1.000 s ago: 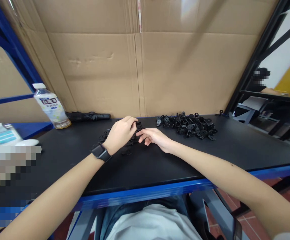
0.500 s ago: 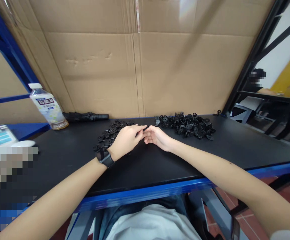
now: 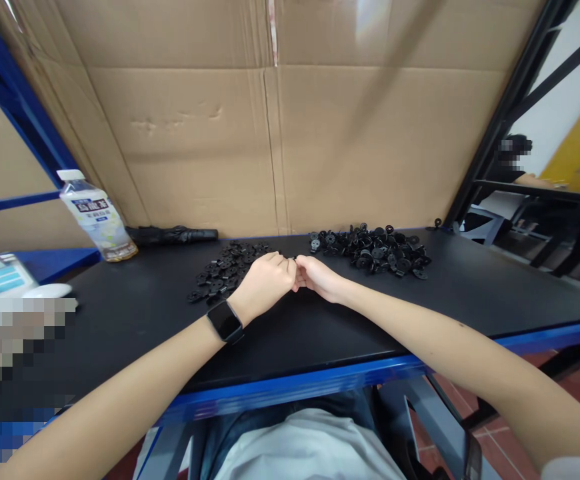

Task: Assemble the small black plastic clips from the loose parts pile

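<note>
Touching over the black surface [image 3: 320, 340], the person's L hand [image 3: 269, 279] and R hand [image 3: 323, 279] are up against each other, roughly mid-desk. L fingers [image 3: 291, 269] are curled in tight, knuckles up; R fingers [image 3: 300, 264] are bent to meet them, thumb side up. Btwn the tips I can make out a dark sliver of a small black part [image 3: 294, 258], pinched by both hands, tho most of it's hidden & I can't tell its shape. Just beyond & L of the L hand there's the L pile [image 3: 225, 268] of small black pcs, spread fairly flat, some w/ round discs; the L hand covers its near R edge from view. The R pile [image 3: 383, 252], heaped higher w/ similar discs & tabs, sits beyond & R of the R hand, apart from it. One stray disc [image 3: 438, 223] is farther R, near the back edge. Dark watch [image 3: 225, 321] on the L wrist. Far L: a bottle [image 3: 97, 220] w/ white cap & printed label, then a dark folded umbrella-like bundle [image 3: 170, 235] lying along the cardboard [image 3: 195, 133] backing. Off R, past the black frame [image 3: 500, 127], another person [image 3: 513, 160] in a dark top.
</note>
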`<state>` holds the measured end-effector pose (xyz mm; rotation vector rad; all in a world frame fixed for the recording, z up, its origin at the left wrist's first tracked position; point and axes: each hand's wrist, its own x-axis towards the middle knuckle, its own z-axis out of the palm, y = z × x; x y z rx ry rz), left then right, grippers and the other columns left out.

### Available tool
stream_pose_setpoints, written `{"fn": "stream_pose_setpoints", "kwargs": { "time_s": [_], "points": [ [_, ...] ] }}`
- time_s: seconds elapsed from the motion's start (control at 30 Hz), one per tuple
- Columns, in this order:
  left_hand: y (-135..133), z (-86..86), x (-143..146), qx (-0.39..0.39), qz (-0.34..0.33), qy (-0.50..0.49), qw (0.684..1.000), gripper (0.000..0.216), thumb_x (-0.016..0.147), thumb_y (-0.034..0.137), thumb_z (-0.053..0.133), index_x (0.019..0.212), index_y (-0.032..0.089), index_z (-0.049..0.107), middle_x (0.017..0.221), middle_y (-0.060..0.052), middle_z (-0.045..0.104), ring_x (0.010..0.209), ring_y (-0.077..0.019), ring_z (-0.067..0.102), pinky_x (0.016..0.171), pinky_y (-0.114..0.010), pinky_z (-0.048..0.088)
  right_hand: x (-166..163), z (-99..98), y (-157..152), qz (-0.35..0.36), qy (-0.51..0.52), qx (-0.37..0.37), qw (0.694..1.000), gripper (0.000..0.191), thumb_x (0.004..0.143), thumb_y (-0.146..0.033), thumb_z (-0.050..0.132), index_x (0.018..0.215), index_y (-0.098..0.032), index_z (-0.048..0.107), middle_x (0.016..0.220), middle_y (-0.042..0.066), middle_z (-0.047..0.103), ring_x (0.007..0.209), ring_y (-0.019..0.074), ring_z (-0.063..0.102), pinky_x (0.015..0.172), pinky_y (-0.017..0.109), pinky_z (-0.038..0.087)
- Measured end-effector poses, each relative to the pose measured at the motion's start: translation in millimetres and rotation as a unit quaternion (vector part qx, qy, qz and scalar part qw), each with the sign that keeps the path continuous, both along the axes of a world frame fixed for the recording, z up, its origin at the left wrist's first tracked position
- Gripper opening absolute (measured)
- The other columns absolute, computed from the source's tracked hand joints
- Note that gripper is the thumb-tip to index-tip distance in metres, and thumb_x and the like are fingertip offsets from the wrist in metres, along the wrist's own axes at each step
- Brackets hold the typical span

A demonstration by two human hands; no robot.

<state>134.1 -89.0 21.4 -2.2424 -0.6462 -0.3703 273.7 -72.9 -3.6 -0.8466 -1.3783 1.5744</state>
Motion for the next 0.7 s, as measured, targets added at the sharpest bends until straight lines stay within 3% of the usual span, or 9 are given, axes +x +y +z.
{"fn": "stream_pose_setpoints", "kwargs": {
  "time_s": [0.2, 0.43, 0.7],
  "points": [
    [-3.7, 6.1, -3.0, -0.029, 0.029, -0.008, 0.999, 0.021, 0.083, 0.006, 0.040, 0.072, 0.011, 0.057, 0.065, -0.010, 0.060, 0.067, -0.0228, 0.060, 0.065, -0.033, 0.046, -3.1, -2.8, -3.4, -0.022, -0.067, 0.064, 0.995, 0.021, 0.071, -0.012, 0.037, 0.057, -0.016, 0.052, 0.051, 0.003, 0.055, 0.048, 0.0119, 0.050, 0.056, 0.025, 0.041],
    [7.4, 5.7, -17.5, -0.052, 0.087, -0.169, 0.980, 0.021, 0.086, 0.022, 0.043, 0.093, 0.017, 0.062, 0.077, -0.005, 0.067, 0.070, -0.0205, 0.063, 0.059, -0.028, 0.043, 2.0, 8.3, -5.3, 0.056, 0.032, -0.021, 0.998, 0.031, 0.081, -0.025, 0.030, 0.072, -0.015, 0.058, 0.074, 0.007, 0.067, 0.054, 0.0123, 0.055, 0.060, 0.025, 0.043],
    [17.8, -0.3, -18.9, -0.145, 0.078, -0.244, 0.956, 0.029, 0.090, 0.026, 0.037, 0.106, 0.018, 0.060, 0.092, -0.007, 0.069, 0.084, -0.0198, 0.064, 0.074, -0.029, 0.047, 3.3, 11.5, -3.8, 0.004, 0.066, -0.086, 0.994, 0.023, 0.085, -0.028, 0.040, 0.082, -0.014, 0.058, 0.083, 0.010, 0.069, 0.055, 0.0122, 0.056, 0.061, 0.026, 0.046]
  ]
}}
